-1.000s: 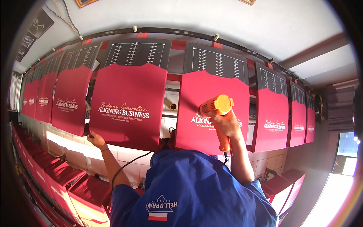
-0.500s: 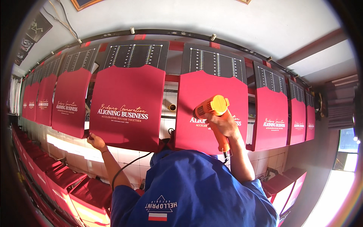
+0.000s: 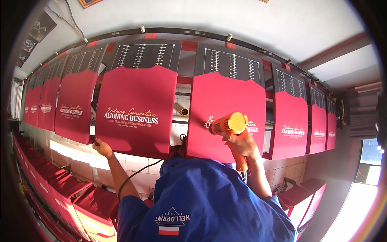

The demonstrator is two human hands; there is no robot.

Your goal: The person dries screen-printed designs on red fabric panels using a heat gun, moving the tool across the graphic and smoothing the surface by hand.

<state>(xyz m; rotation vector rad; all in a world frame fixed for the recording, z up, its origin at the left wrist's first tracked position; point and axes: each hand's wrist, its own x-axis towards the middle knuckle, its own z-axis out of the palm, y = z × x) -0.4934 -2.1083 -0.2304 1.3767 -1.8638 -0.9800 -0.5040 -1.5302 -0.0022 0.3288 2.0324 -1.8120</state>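
Observation:
My right hand (image 3: 242, 143) is wrapped round the handle of an orange heat gun (image 3: 229, 123) with a round yellow-orange rear end. Its dark nozzle points left, over the printed lettering of a red T-shirt (image 3: 227, 97) stretched on a dark board, and hides part of that print. To the left, another red T-shirt (image 3: 137, 90) covers a second board (image 3: 145, 54) with white ruled scales at its top. At that board's lower left corner is my left hand (image 3: 103, 148), fingers closed on the edge; just what they pinch is partly hidden.
More shirt-covered boards stand in the row, left (image 3: 76, 105) and right (image 3: 289, 125). A dark rail (image 3: 193, 32) runs behind them. A black cord (image 3: 137, 175) crosses by my left arm. Other red-covered boards (image 3: 92, 205) lie low at the left, and more (image 3: 296, 199) at the right.
The heat gun in my right hand has moved down and slightly right over the lettering. My left hand stays at the board's corner. The whole view has shifted slightly.

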